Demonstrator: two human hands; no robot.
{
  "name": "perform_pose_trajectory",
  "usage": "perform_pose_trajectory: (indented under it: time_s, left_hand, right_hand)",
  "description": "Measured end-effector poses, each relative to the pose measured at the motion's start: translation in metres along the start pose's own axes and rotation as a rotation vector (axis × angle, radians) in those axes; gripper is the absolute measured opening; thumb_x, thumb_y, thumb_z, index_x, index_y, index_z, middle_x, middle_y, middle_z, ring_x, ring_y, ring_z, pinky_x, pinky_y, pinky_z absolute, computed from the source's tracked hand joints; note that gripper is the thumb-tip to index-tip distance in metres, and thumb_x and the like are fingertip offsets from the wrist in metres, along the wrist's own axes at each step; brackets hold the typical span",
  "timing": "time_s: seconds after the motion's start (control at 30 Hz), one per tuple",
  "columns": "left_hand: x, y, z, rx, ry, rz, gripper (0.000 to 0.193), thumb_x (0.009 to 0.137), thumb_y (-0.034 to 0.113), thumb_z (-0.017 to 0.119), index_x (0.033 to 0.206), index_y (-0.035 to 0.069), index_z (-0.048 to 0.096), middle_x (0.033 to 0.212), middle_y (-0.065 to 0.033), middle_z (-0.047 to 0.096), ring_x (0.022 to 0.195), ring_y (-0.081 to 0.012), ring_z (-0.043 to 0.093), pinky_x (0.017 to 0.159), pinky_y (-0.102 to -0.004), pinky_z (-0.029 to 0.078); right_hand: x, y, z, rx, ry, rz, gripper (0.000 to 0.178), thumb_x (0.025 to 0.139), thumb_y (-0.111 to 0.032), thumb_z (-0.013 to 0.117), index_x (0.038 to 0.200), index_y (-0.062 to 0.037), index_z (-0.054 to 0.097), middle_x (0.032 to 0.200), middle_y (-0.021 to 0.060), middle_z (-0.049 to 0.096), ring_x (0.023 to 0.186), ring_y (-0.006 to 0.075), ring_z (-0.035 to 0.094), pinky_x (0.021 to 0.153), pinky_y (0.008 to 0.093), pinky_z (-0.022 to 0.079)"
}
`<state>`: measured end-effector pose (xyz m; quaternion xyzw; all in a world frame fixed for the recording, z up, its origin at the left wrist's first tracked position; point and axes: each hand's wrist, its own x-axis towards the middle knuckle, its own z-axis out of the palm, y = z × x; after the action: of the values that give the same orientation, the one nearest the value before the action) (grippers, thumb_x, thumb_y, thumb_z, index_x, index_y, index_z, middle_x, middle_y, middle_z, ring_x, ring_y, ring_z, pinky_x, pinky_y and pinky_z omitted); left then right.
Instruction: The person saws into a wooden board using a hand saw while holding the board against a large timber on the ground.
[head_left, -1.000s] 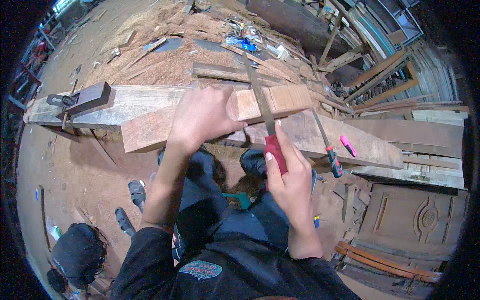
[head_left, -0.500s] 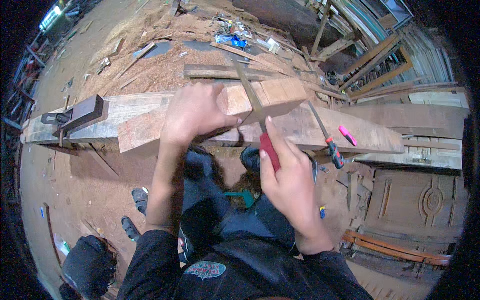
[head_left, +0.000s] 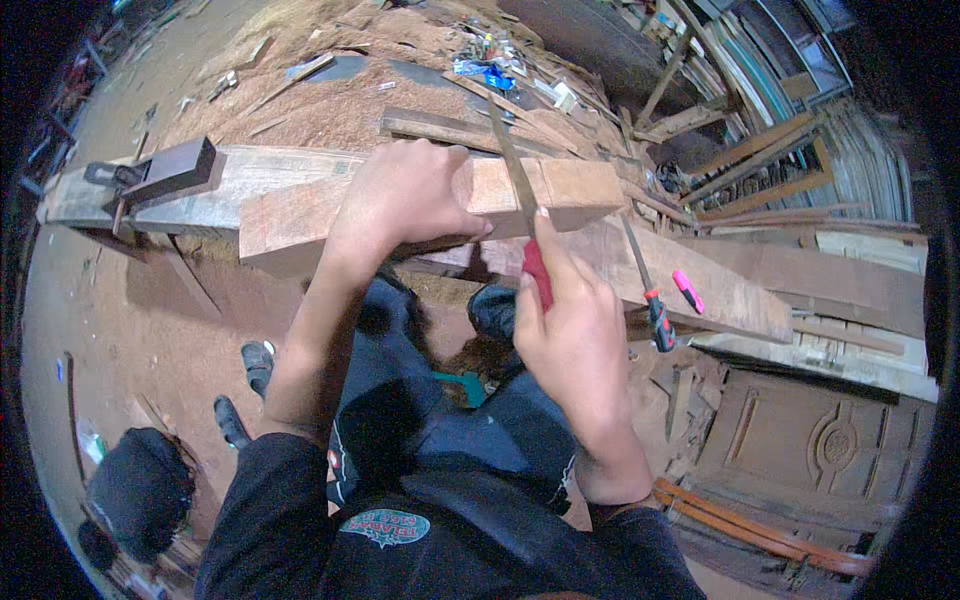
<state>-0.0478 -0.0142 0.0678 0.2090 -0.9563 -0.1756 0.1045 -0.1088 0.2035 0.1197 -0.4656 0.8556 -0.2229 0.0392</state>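
My left hand (head_left: 405, 195) presses down on a thick light wooden block (head_left: 560, 185) that lies across a long plank (head_left: 720, 280) on the bench. My right hand (head_left: 570, 320) grips the red handle of a long flat metal file (head_left: 510, 160). Its blade runs away from me over the block's top, just right of my left thumb. My knees and dark trousers show below the block.
A wood plane (head_left: 165, 170) sits on the bench at the left. A red-handled tool (head_left: 655, 310) and a pink marker (head_left: 688, 290) lie on the plank at the right. Sawdust and scrap wood cover the floor behind. A carved door panel (head_left: 820, 450) lies lower right.
My right hand with the file has slid a little along the block between frames. My left hand stays pressed on the block.
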Motion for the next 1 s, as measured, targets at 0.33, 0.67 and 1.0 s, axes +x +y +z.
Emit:
perform_pose_trajectory:
  time_s: [0.33, 0.67, 1.0]
  left_hand:
    - [0.0, -0.005, 0.002, 0.037, -0.026, -0.035, 0.073, 0.069, 0.064, 0.084, 0.103, 0.0, 0.077, 0.098, -0.0255, 0.077, 0.096, -0.0422, 0.076, 0.089, -0.0507, 0.061]
    - [-0.002, -0.003, -0.003, -0.005, -0.017, -0.02, 0.081, 0.068, 0.067, 0.084, 0.115, 0.002, 0.074, 0.102, -0.0268, 0.077, 0.1, -0.046, 0.074, 0.09, -0.0548, 0.059]
    - [-0.003, 0.003, -0.006, 0.062, -0.035, -0.056, 0.084, 0.068, 0.069, 0.085, 0.126, 0.009, 0.075, 0.102, -0.0266, 0.077, 0.096, -0.0461, 0.074, 0.089, -0.0541, 0.06]
  right_hand:
    - [-0.003, -0.002, 0.006, -0.063, -0.003, -0.046, 0.06, 0.094, -0.01, 0.065, 0.152, 0.0001, 0.052, 0.107, 0.0277, 0.071, 0.092, 0.0472, 0.072, 0.081, 0.055, 0.059]
    - [-0.04, 0.004, -0.008, 0.106, 0.021, -0.025, 0.062, 0.093, -0.007, 0.065, 0.153, 0.0022, 0.051, 0.102, 0.028, 0.071, 0.092, 0.0458, 0.072, 0.083, 0.053, 0.059]
    - [-0.026, 0.008, -0.002, 0.12, 0.037, 0.009, 0.058, 0.091, -0.006, 0.066, 0.148, 0.0, 0.059, 0.108, 0.031, 0.072, 0.101, 0.0477, 0.071, 0.093, 0.0512, 0.056]
